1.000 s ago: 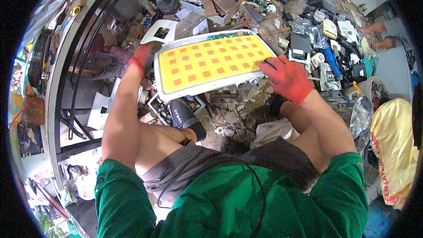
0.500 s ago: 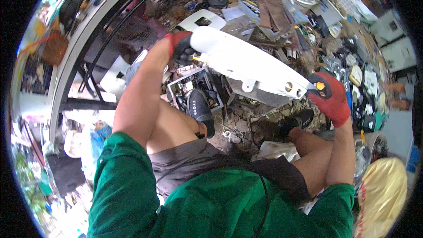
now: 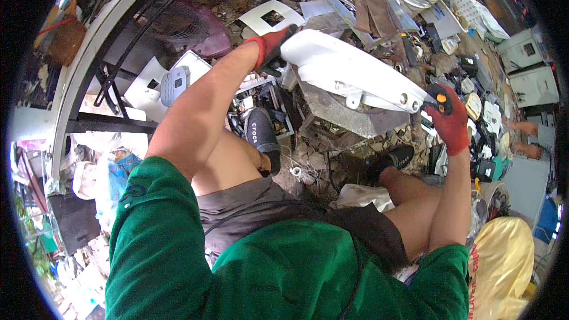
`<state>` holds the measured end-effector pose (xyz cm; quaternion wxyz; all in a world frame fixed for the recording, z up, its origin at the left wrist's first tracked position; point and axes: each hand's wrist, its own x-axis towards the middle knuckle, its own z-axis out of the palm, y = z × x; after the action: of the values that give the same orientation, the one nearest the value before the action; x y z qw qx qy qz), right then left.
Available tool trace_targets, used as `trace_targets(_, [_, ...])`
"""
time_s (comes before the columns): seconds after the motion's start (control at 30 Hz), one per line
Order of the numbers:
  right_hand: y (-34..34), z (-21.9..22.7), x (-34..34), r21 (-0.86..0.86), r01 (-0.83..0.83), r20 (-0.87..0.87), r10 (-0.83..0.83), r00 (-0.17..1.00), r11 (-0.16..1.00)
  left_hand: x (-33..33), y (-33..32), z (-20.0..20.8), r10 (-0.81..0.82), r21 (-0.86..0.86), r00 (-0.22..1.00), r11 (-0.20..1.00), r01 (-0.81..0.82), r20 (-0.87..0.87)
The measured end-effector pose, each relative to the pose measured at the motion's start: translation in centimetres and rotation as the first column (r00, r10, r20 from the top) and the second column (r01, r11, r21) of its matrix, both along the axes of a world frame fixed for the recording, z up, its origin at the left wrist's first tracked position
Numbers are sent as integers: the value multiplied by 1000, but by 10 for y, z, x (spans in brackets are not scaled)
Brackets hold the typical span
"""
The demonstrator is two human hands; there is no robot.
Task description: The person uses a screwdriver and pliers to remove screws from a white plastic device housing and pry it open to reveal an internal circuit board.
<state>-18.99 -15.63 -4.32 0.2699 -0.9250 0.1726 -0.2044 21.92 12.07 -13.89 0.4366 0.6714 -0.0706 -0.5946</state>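
A long white plastic housing (image 3: 355, 70) is held up slantwise in front of me, over a grey block (image 3: 338, 106). It has a rounded far-left end, and at its narrow right end are two round holes and a small tab. My left hand (image 3: 271, 50), in a red and black glove, is closed on the rounded end; some fingers are hidden behind it. At the narrow end my right hand (image 3: 448, 120), gloved alike, is closed round a tool with a black and orange handle (image 3: 440, 99). The tool's tip is hard to make out against the housing.
Scrap covers the ground: a white plate with a square hole (image 3: 255, 19), a bin of brown pieces (image 3: 370, 15) and an open metal-framed box (image 3: 283, 104) by my left foot. A yellow sack (image 3: 504, 261) stands at the lower right. A metal frame (image 3: 71, 92) runs along the left.
The housing has shifted a little to the right, with both hands keeping to its ends. More of the grey block beneath now shows.
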Motion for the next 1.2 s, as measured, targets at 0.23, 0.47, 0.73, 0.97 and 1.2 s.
trace_targets(0.23, [20, 12, 36, 133, 22, 117, -38, 992, 991, 51, 24, -11, 199, -387, 974, 911, -144, 104])
trace_targets(0.47, [-3, 16, 33, 82, 121, 188, -135, 973, 989, -59, -16, 102, 403, -767, 733, 591, 247, 547])
trace_targets(0.73, [22, 28, 44, 81, 65, 310, -87, 947, 995, -36, -1, 108, 427, -674, 719, 735, 78, 549])
trace_targets(0.97, [17, 31, 57, 496, 165, 183, -289, 940, 853, -31, -7, 97, 464, -663, 705, 748, 13, 536])
trace_targets(1.2, [37, 36, 62, 293, 100, 269, -182, 946, 951, 8, 1, 63, 543, -727, 598, 680, 100, 590])
